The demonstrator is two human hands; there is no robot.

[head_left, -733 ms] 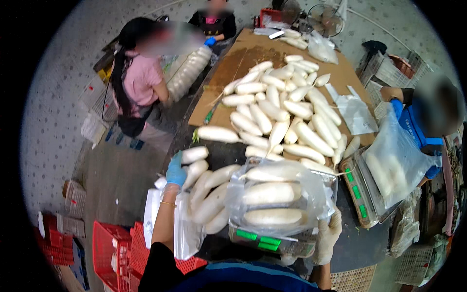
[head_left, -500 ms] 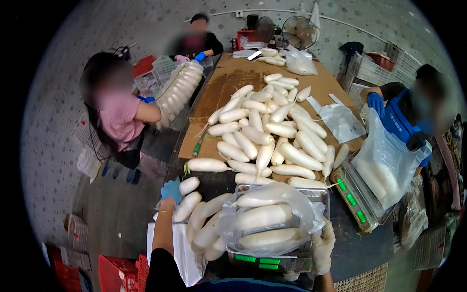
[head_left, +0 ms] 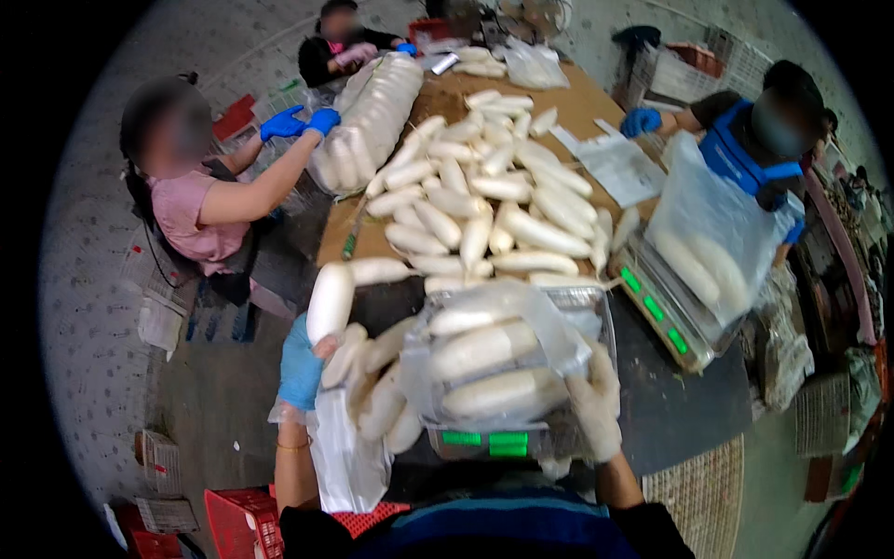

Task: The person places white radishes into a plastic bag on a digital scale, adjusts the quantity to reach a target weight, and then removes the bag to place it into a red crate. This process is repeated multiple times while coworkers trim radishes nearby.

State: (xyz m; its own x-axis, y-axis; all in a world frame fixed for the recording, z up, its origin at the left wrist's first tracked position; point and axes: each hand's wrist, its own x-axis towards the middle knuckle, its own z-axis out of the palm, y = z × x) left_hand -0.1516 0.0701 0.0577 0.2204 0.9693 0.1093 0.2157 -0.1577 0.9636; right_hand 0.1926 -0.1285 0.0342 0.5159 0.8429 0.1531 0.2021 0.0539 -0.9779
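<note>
My left hand [head_left: 300, 365], in a blue glove, is closed around the lower part of a daikon radish [head_left: 331, 303] held upright at the table's left edge. My right hand [head_left: 598, 410], in a pale glove, grips the right edge of a clear plastic bag [head_left: 557, 326]. Several daikons [head_left: 484, 348] lie inside this bag, which rests on a scale with a metal tray [head_left: 607, 321] and green displays. Between my left hand and the scale, more loose daikons [head_left: 380, 402] lie beside a white bag [head_left: 349, 456].
A heap of daikons [head_left: 498, 186] covers cardboard [head_left: 582, 102] farther up the table. On the right stands a second scale [head_left: 666, 321] with a bagged load [head_left: 712, 252]. Co-workers stand left, far and right; a long filled bag [head_left: 372, 116] lies by the left one. Red crates [head_left: 247, 526] sit below.
My left hand has taken hold of a daikon and raised it upright. My right hand stays at the bag. The left co-worker's hands have come off the long bag's side and rise above it.
</note>
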